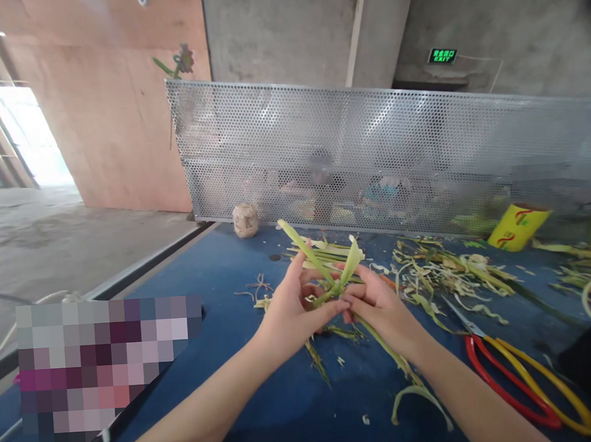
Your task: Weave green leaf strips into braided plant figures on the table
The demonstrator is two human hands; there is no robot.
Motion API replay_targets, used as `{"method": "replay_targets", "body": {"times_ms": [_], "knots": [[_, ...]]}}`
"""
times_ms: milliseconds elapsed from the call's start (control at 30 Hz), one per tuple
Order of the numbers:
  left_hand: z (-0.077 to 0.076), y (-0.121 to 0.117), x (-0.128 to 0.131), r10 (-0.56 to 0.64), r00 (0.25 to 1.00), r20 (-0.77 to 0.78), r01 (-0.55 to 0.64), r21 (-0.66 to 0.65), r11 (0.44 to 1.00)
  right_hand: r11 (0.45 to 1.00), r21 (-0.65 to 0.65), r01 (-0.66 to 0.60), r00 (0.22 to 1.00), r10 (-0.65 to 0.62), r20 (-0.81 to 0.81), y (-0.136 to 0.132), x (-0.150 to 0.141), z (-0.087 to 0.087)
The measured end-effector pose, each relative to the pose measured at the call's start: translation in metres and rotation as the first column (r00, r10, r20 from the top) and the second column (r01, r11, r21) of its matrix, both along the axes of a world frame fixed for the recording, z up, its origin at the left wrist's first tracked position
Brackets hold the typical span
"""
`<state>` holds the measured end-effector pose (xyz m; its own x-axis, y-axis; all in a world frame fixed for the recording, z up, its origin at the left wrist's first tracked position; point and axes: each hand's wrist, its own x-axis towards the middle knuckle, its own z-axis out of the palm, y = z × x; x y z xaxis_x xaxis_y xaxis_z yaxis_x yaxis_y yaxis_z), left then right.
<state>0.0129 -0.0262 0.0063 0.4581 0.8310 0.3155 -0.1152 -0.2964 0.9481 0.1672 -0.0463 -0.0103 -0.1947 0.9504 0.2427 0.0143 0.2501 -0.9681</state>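
Over the blue tabletop my left hand (300, 301) and my right hand (373, 303) come together, fingers closed on one piece of plant. It is a pale green leaf strip (349, 266) that forks upward into two blades, with a knotted or folded part between my fingertips. One blade leans up to the left past my left forefinger. A long stalk end runs down below my right hand toward the table. Which fingertips press hardest is partly hidden. Behind my hands lies a small bundle of green strips (322, 249).
Scissors (475, 333) with red and yellow handles lie at the right. Beyond them are a heap of plant scraps (443, 265) and a yellow roll (520, 226). A perforated metal panel (346, 151) borders the back. A wrapped roll (245, 221) stands at back left; a blurred-out object (104, 366) lies left.
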Motion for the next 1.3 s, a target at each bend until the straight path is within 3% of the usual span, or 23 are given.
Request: {"method": "replay_targets", "body": {"times_ms": [100, 333, 433, 600, 700, 867, 1300], "knots": [[-0.001, 0.001, -0.001, 0.023, 1.0, -0.018, -0.022, 0.028, 0.999, 1.0, 0.0, 0.016, 1.0, -0.016, 0.014, -0.001, -0.003, -0.001], [0.004, 0.004, -0.003, 0.047, 0.999, -0.027, -0.047, -0.025, 0.999, 0.983, -0.07, -0.172, 0.981, 0.165, -0.098, -0.002, 0.007, -0.001], [0.002, 0.004, -0.002, 0.047, 0.998, -0.036, -0.048, -0.018, 0.999, 0.984, -0.079, -0.157, 0.986, 0.151, -0.069, 0.0, 0.008, -0.002], [-0.003, 0.004, -0.003, 0.037, 0.993, -0.111, -0.023, 0.122, 0.992, 0.988, -0.061, -0.14, 0.989, 0.143, 0.044, 0.002, 0.002, -0.003], [-0.003, 0.006, -0.003, 0.023, 0.989, -0.147, -0.01, 0.09, 0.996, 0.995, -0.031, -0.091, 0.992, 0.093, 0.085, 0.001, 0.0, -0.003], [-0.002, 0.008, -0.004, -0.069, 0.996, -0.061, 0.065, -0.069, 0.996, 0.996, -0.037, -0.078, 0.991, 0.082, 0.111, 0.0, 0.002, -0.002], [0.007, 0.01, -0.01, -0.126, 0.989, 0.072, 0.13, -0.054, 0.99, 0.979, 0.027, -0.201, 0.976, 0.198, 0.091, -0.01, 0.002, 0.008]]}}
